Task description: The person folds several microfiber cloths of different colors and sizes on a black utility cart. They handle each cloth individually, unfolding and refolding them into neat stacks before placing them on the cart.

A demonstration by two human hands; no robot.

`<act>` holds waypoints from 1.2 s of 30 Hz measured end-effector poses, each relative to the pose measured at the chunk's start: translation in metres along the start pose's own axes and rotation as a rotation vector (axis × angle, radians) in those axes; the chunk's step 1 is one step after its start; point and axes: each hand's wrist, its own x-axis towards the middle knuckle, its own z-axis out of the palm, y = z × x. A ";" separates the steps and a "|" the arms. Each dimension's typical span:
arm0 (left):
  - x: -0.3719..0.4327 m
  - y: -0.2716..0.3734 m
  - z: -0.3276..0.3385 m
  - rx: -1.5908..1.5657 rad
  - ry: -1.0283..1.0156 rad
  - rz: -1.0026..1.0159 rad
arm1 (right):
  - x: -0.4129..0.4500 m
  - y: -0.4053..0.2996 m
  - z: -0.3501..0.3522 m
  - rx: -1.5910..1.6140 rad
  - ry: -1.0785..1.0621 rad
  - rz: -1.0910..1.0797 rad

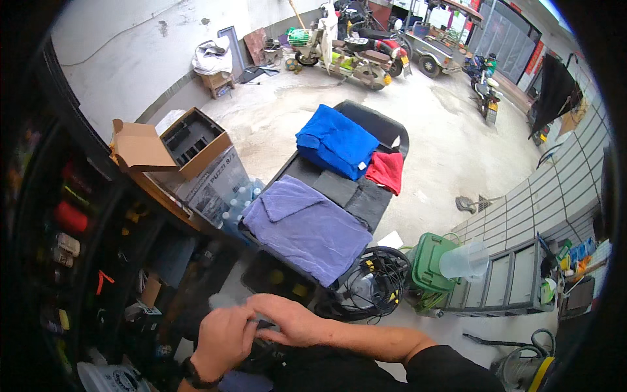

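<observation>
Close to my body at the bottom centre, my left hand point(223, 338), with a dark band at its wrist, meets my right hand point(289, 321). The fingers of both touch around something small and dark, too hidden to name; a blurred pale patch shows just above them. Beyond the hands, a purple cloth point(308, 228) lies spread with one corner folded over on a black padded bench point(374, 122). A folded blue towel point(335, 142) and a small red cloth point(385, 171) rest farther up the bench, past dark grey cloths point(338, 188).
Left are dark shelves point(161, 250), an open cardboard box point(203, 157) on a larger carton, and plastic bottles point(240, 201). Right of the bench stand a machine with coiled black cables point(372, 289) and a green bin point(431, 262). Parked motor scooters point(352, 63) stand at the back.
</observation>
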 end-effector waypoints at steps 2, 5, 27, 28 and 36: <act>0.002 0.014 -0.014 0.006 -0.118 0.034 | -0.011 -0.003 -0.006 0.028 -0.106 0.060; 0.000 0.045 -0.040 -0.196 0.196 -0.107 | -0.013 -0.027 -0.016 0.154 -0.203 0.260; 0.035 0.034 0.109 -0.604 -0.186 -0.139 | -0.053 -0.026 -0.125 -0.356 -0.369 0.287; 0.042 0.028 0.111 -0.509 -0.215 -0.101 | -0.053 -0.021 -0.132 -0.411 -0.324 0.243; 0.102 -0.024 0.094 -0.305 -0.228 -0.023 | -0.021 0.010 -0.188 -0.758 -0.108 0.130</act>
